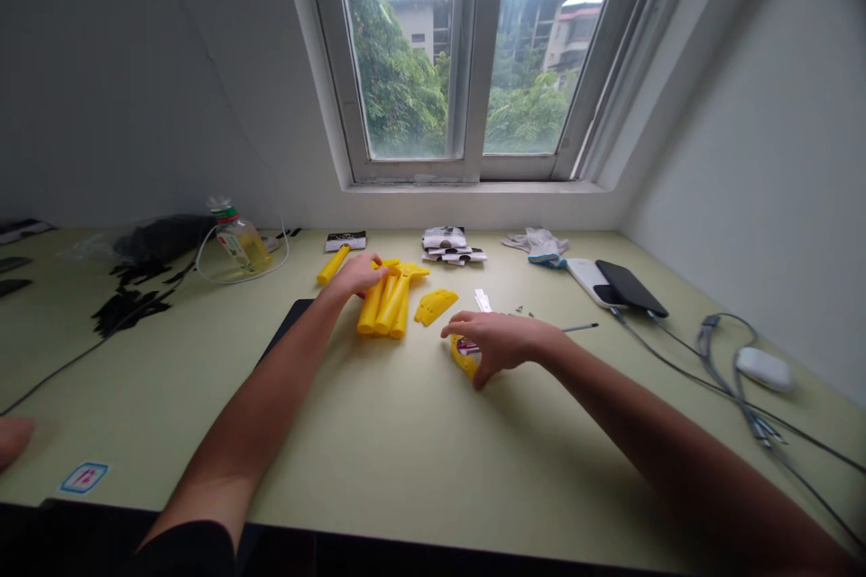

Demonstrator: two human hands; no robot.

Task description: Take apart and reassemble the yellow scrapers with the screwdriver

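Note:
My left hand [361,276] is curled over the back end of a bunch of yellow plastic handles [387,305] lying side by side on the table. My right hand [504,344] arches over a yellow curved plastic part [465,359], with the thumb at its near end and the fingers at its far side. A purple and white patch shows on that part; the palm hides the remainder. Between the hands lies a flat yellow plastic piece [435,306]. Behind my left hand rests a single yellow handle [334,264].
White cards [452,246] are stacked near the window, with gloves [539,243] to their right. Phones [631,287] and cables [731,379] lie at the right. A bottle of yellow liquid [240,239] stands at the left. Another person's hand [14,438] shows at the left edge.

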